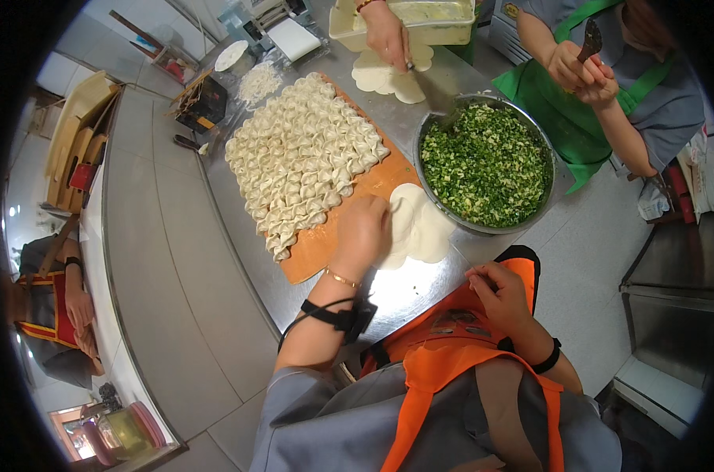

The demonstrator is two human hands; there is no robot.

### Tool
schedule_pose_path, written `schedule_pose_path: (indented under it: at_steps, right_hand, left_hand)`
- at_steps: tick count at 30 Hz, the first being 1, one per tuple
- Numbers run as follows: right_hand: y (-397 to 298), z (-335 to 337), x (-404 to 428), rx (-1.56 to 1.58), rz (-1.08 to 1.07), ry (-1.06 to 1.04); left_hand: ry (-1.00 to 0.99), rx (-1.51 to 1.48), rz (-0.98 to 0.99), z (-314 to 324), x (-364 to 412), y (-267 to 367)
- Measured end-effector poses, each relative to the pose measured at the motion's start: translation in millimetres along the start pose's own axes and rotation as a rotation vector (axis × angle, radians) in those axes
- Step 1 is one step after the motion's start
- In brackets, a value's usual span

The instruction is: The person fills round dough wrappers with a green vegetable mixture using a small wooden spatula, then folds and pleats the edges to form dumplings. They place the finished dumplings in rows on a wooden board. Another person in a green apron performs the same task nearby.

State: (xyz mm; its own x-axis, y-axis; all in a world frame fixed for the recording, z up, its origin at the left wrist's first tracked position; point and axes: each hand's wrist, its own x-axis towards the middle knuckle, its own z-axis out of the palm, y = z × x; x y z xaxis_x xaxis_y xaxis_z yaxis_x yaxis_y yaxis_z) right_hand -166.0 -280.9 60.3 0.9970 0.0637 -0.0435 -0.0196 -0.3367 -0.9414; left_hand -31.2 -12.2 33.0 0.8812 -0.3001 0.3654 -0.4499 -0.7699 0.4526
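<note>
My left hand (363,230) is over the orange-brown board (310,253), at the left edge of the overlapping round dough wrappers (416,227). Its fingertips are turned down and hidden, so what they hold is unclear. In front of my orange apron, my right hand (501,298) has its fingers curled in, thumb close to the index finger, with nothing visible in it. Rows of pleated dumplings (304,153) cover much of the board. Right of the board stands a steel bowl (481,225) full of chopped green filling (487,165).
Across the table, another person's hand (386,41) holds a spatula (434,88) at the bowl, near more wrappers (386,74). A green-aproned co-worker's hands (581,74) hold a dark utensil (591,41). Loose flour (259,82) and a black box (203,103) sit far left.
</note>
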Motion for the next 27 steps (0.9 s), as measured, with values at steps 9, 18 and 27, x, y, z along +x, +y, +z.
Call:
schedule_pose_path:
  at_steps: [9, 18, 27]
  right_hand:
    - [-11.3, 4.5, 24.2, 0.114, 0.095, -0.011]
    - [-53.7, -5.5, 36.7, -0.168, -0.15, -0.043]
    - [-32.1, -57.9, 91.4, -0.816, -0.197, 0.064]
  left_hand:
    - [-0.168, -0.738, -0.386, -38.1, -43.4, 78.4]
    - [-0.231, -1.601, -0.872, -2.7, -38.4, 99.2]
    - [-0.168, -1.641, -1.016, 26.5, -28.0, 99.9]
